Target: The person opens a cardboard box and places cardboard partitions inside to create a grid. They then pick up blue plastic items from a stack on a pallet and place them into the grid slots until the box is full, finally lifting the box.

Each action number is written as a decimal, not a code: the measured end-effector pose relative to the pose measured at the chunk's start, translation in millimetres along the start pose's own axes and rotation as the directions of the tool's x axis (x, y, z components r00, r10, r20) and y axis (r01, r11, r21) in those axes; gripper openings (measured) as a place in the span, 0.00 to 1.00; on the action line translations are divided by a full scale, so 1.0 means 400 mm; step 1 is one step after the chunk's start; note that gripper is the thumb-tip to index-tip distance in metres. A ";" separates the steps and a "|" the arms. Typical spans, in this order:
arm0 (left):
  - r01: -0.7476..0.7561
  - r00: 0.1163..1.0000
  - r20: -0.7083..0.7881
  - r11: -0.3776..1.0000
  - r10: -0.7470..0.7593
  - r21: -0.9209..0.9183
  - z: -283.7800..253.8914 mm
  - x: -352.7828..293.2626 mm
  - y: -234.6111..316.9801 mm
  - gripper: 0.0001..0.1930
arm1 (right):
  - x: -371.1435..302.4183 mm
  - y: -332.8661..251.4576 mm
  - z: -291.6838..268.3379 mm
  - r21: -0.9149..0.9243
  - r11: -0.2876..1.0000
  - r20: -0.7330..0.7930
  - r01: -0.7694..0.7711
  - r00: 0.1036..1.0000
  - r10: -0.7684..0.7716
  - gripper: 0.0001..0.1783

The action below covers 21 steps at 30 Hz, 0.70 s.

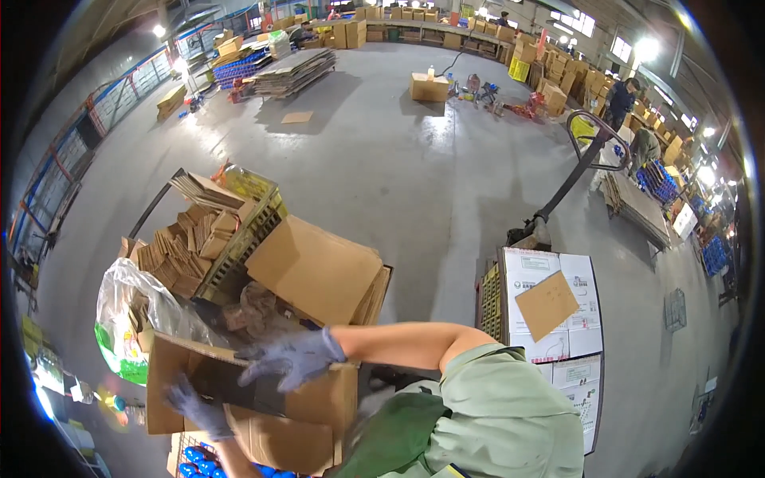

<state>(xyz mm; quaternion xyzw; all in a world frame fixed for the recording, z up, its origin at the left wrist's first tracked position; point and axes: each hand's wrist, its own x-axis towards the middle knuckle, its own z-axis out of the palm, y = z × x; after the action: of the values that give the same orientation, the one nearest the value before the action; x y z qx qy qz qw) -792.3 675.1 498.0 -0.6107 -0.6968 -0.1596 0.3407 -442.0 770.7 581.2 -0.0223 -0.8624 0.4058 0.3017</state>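
Both my hands wear grey-blue gloves. My right hand (293, 357) reaches across to the left and grips the top flap of an open brown cardboard box (315, 402) in front of me. My left hand (195, 408) holds the same box lower down, at its left side. The box is tilted and its dark inside shows between my hands. Under it lie several blue round items (199, 460) in a crate.
A flat cardboard sheet (315, 271) lies on a crate (239, 239) full of cardboard scraps. A clear plastic bag (127, 311) sits left. White flat cartons (558, 319) are stacked right, by a pallet jack (558, 195). People (621, 99) work far right.
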 end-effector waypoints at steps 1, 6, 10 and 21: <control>-0.006 0.990 -0.143 1.000 0.005 -0.003 0.011 0.072 -0.062 0.34 | -0.012 0.010 0.033 0.356 0.909 0.212 -0.217 0.966 0.148 0.42; 0.342 0.796 0.431 0.903 -0.426 0.262 -0.056 0.104 -0.093 0.31 | 0.086 0.036 -0.074 0.244 0.956 0.276 -0.163 0.957 0.093 0.41; 0.119 0.885 0.464 0.947 0.035 -0.299 -0.107 -0.102 0.185 0.33 | 0.146 -0.002 -0.049 0.071 0.997 0.248 -0.031 0.969 0.013 0.36; 0.187 0.968 0.222 0.255 0.117 -0.949 -0.082 -0.258 0.307 0.21 | 0.269 0.003 0.294 0.045 0.774 0.468 0.632 0.671 -0.575 0.07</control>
<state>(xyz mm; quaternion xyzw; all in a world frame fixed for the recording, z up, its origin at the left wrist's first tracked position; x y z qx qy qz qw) -663.0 602.4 428.3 -0.6898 -0.5037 -0.4815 -0.1964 -593.7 721.2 577.0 0.3421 -0.8892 0.2235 0.2056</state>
